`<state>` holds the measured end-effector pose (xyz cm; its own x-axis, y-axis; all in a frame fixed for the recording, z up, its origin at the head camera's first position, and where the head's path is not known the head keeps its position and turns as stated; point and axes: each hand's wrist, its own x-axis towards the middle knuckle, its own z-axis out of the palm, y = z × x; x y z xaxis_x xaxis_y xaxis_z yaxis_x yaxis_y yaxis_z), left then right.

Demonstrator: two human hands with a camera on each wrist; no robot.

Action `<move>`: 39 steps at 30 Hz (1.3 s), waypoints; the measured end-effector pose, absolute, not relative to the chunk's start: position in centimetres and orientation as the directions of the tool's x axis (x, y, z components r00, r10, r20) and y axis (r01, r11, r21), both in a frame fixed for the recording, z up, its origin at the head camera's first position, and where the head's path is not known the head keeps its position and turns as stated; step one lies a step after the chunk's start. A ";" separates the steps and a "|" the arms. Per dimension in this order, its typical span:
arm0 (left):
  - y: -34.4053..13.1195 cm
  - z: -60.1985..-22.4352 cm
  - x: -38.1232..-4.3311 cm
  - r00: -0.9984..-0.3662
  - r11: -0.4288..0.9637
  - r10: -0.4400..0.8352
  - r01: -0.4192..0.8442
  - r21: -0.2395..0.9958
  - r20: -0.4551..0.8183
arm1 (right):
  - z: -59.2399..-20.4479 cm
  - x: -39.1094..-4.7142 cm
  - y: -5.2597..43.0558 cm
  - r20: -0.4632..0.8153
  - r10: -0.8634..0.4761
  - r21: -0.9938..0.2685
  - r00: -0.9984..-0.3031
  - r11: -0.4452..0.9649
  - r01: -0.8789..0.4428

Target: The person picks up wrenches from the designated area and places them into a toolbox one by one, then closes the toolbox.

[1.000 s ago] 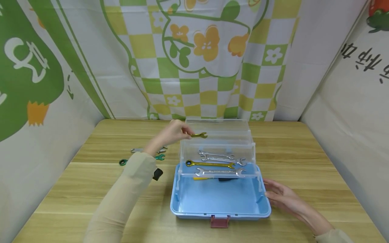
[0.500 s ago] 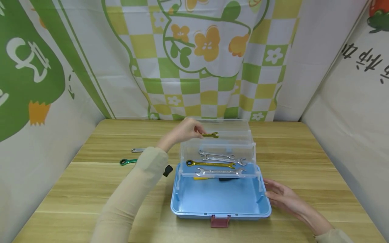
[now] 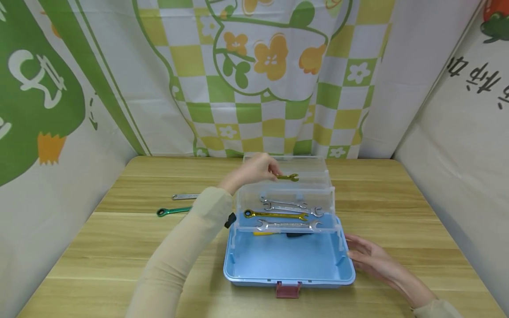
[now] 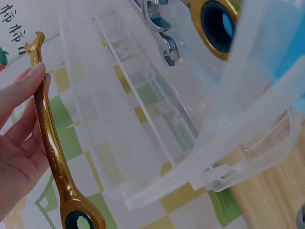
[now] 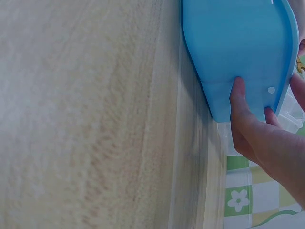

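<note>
Right, the left hand (image 3: 260,168) has its fingers (image 4: 31,78) pinched on a gold wrench (image 4: 50,133), close by its open end, with the ring end well past them in the left wrist view. From the head view that open end juts toward the table's (image 3: 397,194) right edge, and the long axis looks roughly in line with the far edge.

Here's the relation that matters: the wrench is up over the clear trays (image 3: 246,229), apart from them in the left wrist view, and the tools in the lower one lie from the fingers toward the near edge. A second gold wrench (image 3: 278,215) sits there among silver wrenches (image 3: 288,225), lengthwise much the same way.

The left hand is the nearer one; over at the blue box's (image 3: 289,281) side facing the table's right edge, the right hand (image 3: 367,256) rests extended fingers against the outer wall, lifting nothing.

Farther out, toward the left edge, lie a green wrench (image 3: 175,211) and a silver tool (image 3: 184,196), both partly hidden by the sleeve (image 3: 203,225).
</note>
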<state>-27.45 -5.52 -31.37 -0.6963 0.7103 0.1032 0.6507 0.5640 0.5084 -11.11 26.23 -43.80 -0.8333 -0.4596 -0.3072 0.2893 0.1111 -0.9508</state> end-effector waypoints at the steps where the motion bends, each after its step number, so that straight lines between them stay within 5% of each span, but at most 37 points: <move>1: -5.3 -31.4 -27.5 -0.694 0.563 0.713 0.648 0.513 0.093 | -43.8 -11.1 26.2 -0.308 -0.458 -0.951 -0.834 0.113 0.289; 39: -1.8 -32.9 -28.2 -0.658 0.599 0.749 0.622 0.504 -0.079 | -43.8 -11.1 26.2 -0.326 -0.434 -0.945 -0.840 0.142 0.294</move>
<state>-28.21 -1.80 -32.86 -0.6577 0.7492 -0.0789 0.6223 0.5993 0.5036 -11.14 26.22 -43.85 -0.8396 -0.4344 -0.3262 0.2938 0.1421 -0.9453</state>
